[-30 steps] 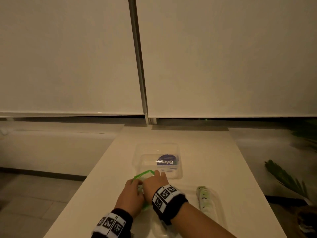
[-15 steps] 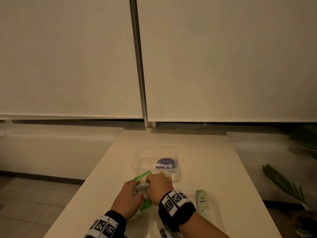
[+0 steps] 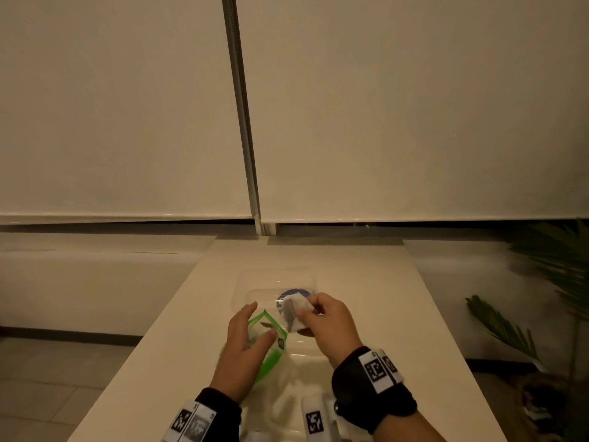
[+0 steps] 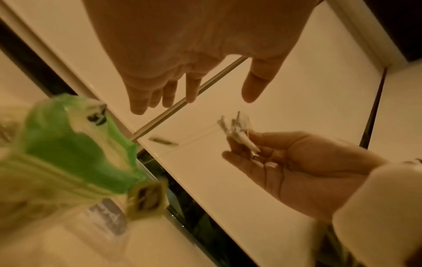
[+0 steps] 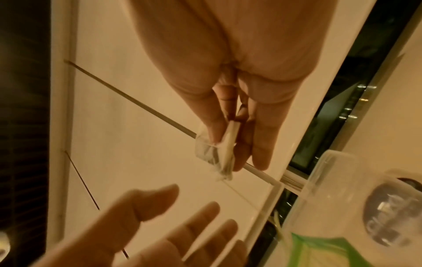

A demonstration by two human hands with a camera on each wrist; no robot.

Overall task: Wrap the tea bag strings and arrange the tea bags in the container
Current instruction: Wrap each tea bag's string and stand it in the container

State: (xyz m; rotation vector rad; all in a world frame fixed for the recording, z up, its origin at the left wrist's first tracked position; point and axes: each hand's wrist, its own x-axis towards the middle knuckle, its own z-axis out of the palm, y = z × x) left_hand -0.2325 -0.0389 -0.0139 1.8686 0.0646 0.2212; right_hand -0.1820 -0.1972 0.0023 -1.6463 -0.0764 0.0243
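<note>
Papery white tea bag [image 3: 294, 309] pinched in R hand [image 3: 328, 327] fingers; L hand [image 3: 243, 349] fingers spread loose over crinkly green pouch [image 3: 271, 342].

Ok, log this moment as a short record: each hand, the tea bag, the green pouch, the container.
right hand: pinches a tea bag, raised above the table
tea bag: white, between thumb and fingers; its string trails down from it, not yet wrapped
left hand: fingers straight and spread, holding nothing, over the green pouch
green pouch: lies on the table, beside the container's near edge
container: clear plastic, blue round label showing, no lid on it; whether it holds tea bags cannot be told
</note>
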